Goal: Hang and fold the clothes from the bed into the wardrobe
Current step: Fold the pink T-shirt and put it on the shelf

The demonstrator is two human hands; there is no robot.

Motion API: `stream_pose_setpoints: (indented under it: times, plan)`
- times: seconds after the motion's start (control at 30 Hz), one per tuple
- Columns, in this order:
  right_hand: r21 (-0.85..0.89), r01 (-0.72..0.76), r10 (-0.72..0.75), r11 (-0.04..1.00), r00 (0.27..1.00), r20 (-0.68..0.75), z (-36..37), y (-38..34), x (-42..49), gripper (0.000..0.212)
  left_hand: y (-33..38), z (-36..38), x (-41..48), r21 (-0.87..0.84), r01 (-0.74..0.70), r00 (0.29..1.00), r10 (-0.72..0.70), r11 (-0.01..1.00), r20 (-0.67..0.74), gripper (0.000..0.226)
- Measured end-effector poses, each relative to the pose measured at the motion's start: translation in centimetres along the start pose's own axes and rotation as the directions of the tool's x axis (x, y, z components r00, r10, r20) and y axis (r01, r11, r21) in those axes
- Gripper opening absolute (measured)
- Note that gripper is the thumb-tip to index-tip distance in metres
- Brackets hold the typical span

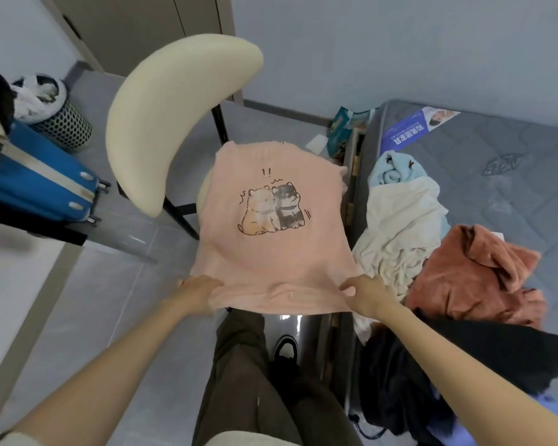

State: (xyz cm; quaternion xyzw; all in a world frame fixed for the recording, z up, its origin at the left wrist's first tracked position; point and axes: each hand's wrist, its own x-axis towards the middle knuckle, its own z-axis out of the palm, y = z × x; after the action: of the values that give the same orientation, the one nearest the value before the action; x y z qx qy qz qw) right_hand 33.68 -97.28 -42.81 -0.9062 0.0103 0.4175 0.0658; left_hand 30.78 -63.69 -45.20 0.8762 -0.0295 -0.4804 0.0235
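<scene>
**Pink tee pulled flat, both hands on the near hem**

You have the pink T-shirt (pixel 271 220) spread print-up straight ahead at 12 o'clock, two cartoon dogs facing you. Your left hand (pixel 197 291) clenches the near hem at the shirt's 7 o'clock corner, with cloth bunched under the fingers. Your right hand (pixel 366 292) pinches the same hem at its 5 o'clock corner, thumb on top. The shirt's far part covers the seat of the cream chair (pixel 174 117), whose curved backrest rises at 11 o'clock.

At 3 o'clock of the shirt, the grey mattress (pixel 512 175) carries the remaining pile. A cream garment (pixel 400 226) lies nearest the shirt, with a light blue one (pixel 393 169) beyond it. A rust-orange one (pixel 474 275) is farther right, and a black one (pixel 464 349) sits under your right forearm. At 9 o'clock lies a blue suitcase (pixel 39 175), with a mesh basket (pixel 65 123) behind it at 10 o'clock.
</scene>
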Motion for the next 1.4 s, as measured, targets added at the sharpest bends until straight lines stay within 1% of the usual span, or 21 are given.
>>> stream_pose_setpoints:
  times: [0.03,0.1,0.2,0.37,0.47,0.53,0.67,0.73,0.83,0.93,1.03,1.1,1.23,1.33,1.37,1.4]
  plan:
    - [0.046,0.007,-0.006,0.999,1.0,-0.022,-0.3,-0.2,0.1,0.039,0.1,-0.2,0.0,-0.059,0.008,1.0,-0.009,0.998,-0.023,0.064]
    - [0.127,0.037,-0.029,0.991,0.998,-0.063,-1.3,-0.9,0.5,0.036,0.2,-1.0,0.0,-0.204,-0.008,0.993,-0.017,0.979,-0.121,0.057]
    - [0.194,0.114,-0.093,0.974,0.989,-0.112,-3.3,-2.6,1.4,0.033,-0.1,-3.1,0.4,-0.413,-0.089,0.972,-0.012,0.906,-0.234,0.051]
    - [0.287,0.2,-0.152,0.937,0.972,-0.182,-7.5,-7.0,3.7,0.028,-1.4,-7.7,2.6,-0.618,-0.146,0.936,-0.094,0.772,-0.339,0.049]
    - [0.307,0.243,-0.183,0.92,0.96,-0.212,-9.6,-9.5,5.9,0.026,-2.3,-10.1,5.0,-0.708,-0.141,0.924,-0.164,0.692,-0.345,0.051]
    - [0.312,0.264,-0.204,0.913,0.956,-0.213,-10.9,-11.1,7.7,0.024,-3.0,-11.5,7.0,-0.776,-0.131,0.921,-0.214,0.617,-0.326,0.052]
    - [0.315,0.244,-0.195,0.917,0.964,-0.179,-12.8,-14.3,12.0,0.026,-4.2,-14.3,11.4,-0.899,-0.086,0.895,-0.364,0.429,-0.259,0.053]
    - [0.327,0.233,-0.184,0.916,0.968,-0.171,-13.5,-15.5,14.3,0.026,-4.7,-15.4,13.8,-0.938,-0.069,0.888,-0.409,0.339,-0.213,0.053]
    - [0.364,0.232,-0.18,0.902,0.969,-0.171,-14.0,-17.0,17.5,0.027,-5.3,-16.4,17.6,-0.964,-0.043,0.881,-0.444,0.264,-0.161,0.053]
    - [0.387,0.229,-0.186,0.893,0.972,-0.146,-14.1,-18.4,21.0,0.029,-5.8,-16.7,21.2,-0.971,-0.028,0.863,-0.484,0.238,-0.144,0.046]
    - [0.391,0.247,-0.205,0.886,0.968,-0.147,-13.9,-19.9,24.8,0.03,-6.4,-16.3,24.6,-0.97,0.009,0.824,-0.552,0.245,-0.131,0.039]
    - [0.381,0.273,-0.229,0.884,0.961,-0.157,-13.7,-20.9,27.6,0.031,-7.0,-15.8,26.8,-0.965,0.04,0.801,-0.586,0.259,-0.124,0.042]
    - [0.337,0.336,-0.294,0.879,0.941,-0.169,-13.3,-22.7,33.2,0.036,-8.0,-14.5,30.1,-0.958,0.079,0.787,-0.607,0.276,-0.11,0.054]
    - [0.298,0.396,-0.36,0.869,0.918,-0.168,-13.2,-24.0,36.6,0.038,-8.3,-13.7,31.5,-0.954,0.112,0.743,-0.661,0.279,-0.107,0.052]
    - [0.268,0.426,-0.392,0.864,0.904,-0.174,-13.2,-24.4,37.5,0.04,-8.2,-13.4,31.7,-0.955,0.099,0.724,-0.679,0.278,-0.123,0.048]
    - [0.237,0.462,-0.428,0.855,0.885,-0.183,-13.2,-24.8,38.3,0.041,-8.0,-13.1,31.9,-0.961,0.048,0.707,-0.689,0.271,-0.159,0.042]
